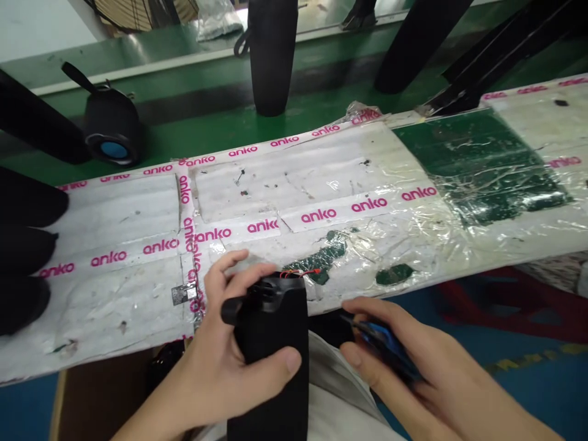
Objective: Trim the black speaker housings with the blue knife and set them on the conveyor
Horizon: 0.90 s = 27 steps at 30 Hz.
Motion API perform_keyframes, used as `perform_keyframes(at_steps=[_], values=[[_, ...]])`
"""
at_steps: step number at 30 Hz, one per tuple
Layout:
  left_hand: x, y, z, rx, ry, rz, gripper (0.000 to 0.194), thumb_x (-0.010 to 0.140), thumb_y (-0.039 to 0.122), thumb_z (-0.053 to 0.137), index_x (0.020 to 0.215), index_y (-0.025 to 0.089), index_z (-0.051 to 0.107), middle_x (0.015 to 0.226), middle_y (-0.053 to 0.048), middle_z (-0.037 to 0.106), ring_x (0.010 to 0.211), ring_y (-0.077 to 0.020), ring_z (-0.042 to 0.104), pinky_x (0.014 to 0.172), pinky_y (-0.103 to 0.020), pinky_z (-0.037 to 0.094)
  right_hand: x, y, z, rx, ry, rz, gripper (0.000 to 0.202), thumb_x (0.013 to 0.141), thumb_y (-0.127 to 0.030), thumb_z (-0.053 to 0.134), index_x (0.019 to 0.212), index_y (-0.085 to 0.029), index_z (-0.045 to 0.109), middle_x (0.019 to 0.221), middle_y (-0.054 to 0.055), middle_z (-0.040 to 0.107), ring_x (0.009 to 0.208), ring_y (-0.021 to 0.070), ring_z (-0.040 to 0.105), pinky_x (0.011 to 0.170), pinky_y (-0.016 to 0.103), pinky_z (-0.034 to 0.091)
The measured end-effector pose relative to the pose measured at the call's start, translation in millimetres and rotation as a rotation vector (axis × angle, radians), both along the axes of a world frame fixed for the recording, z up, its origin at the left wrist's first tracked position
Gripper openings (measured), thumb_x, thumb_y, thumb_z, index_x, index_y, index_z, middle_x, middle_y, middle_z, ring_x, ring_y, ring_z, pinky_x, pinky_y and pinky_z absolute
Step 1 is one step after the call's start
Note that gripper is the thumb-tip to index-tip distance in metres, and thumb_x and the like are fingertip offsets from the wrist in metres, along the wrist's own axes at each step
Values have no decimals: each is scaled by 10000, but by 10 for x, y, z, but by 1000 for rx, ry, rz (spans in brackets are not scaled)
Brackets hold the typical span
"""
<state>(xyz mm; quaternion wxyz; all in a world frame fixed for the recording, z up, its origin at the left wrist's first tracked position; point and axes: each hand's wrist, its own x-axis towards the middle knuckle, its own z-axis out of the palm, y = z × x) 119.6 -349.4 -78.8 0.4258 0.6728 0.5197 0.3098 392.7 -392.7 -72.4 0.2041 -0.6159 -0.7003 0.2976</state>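
My left hand (pixel 225 367) grips a long black fabric-covered speaker body (pixel 275 343), standing near my lap at the bench edge. Its thumb lies across the front while the fingers reach round the upper end. At that end is an opening in a black plastic part, and thin red wires with a small red connector (pixel 315 271) stick out. To the right, my right hand (pixel 422 355) is closed on a blue-and-black hand tool (pixel 388 346), whose dark tip points toward the speaker without touching it. The tool's exact kind is partly hidden by the fingers.
White sheeting with pink "anko" tape (pixel 321 214) covers the bench. Beyond it, a green surface (pixel 202 119) bears a tall black speaker (pixel 273 55) and a small strapped one with a blue end (pixel 111 125). More black cylinders (pixel 22 251) lie at left. A cardboard box (pixel 101 392) stands below.
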Motion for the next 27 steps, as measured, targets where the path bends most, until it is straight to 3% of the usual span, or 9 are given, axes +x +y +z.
perform_keyframes(at_steps=[3,5,7,9,12,15,19,23,27], values=[[-173,-69,-14,98,-47,136,1046,841,289,826,1684,509,248,1687,-46,330,1568,-390,369,1258,-630,392,-366,97,-11,-366,447,-179,467,950,-540,775,1339,-311,656,972,28,749,832,237,751,693,313,637],[-234,-150,35,186,-35,226,1041,891,228,745,1718,488,169,1721,-34,344,1595,-370,353,1315,-631,296,-599,137,-25,-516,647,-229,537,804,-478,880,1276,-324,678,958,1,717,853,231,712,743,331,620],[-247,-233,109,223,35,266,840,962,173,626,1688,458,313,1735,-13,369,1640,-353,313,1344,-609,254,-805,168,-45,-604,770,-217,557,702,-418,925,1197,-321,687,920,-16,683,829,224,671,735,335,592],[-244,-288,169,188,101,249,626,1023,175,523,1595,428,498,1724,-5,419,1647,-349,329,1339,-595,292,-957,193,-74,-641,834,-203,577,663,-398,939,1165,-307,670,914,-15,664,813,223,651,734,348,578],[-265,-285,192,107,160,197,596,1006,335,656,1574,456,523,1723,-24,430,1620,-397,390,1281,-625,402,-1057,206,-131,-609,863,-123,558,722,-434,895,1192,-291,631,936,4,662,831,229,661,765,373,580],[-312,-221,170,24,136,216,879,822,468,924,1576,523,476,1713,-36,428,1600,-446,417,1248,-687,427,-1050,175,-189,-547,874,0,471,857,-435,792,1261,-287,600,936,0,672,819,204,683,779,352,591],[-331,-154,185,-28,53,253,744,804,447,955,1457,459,600,1617,-59,527,1552,-434,496,1251,-699,423,-972,121,-205,-362,837,104,392,1039,-314,581,1425,-298,516,1049,26,721,888,195,743,820,325,629],[-265,-124,231,-37,55,202,746,805,328,943,1433,534,597,1648,-11,490,1585,-415,462,1222,-673,477,-788,179,-106,114,424,215,303,1118,-209,439,1408,-281,490,1094,57,760,939,222,773,770,303,638],[-87,-69,232,-17,44,137,775,775,244,930,1408,548,603,1619,7,519,1563,-399,501,1229,-659,486,-524,299,67,528,-137,376,274,1083,-120,431,1326,-188,538,971,66,745,760,240,734,626,341,582]])
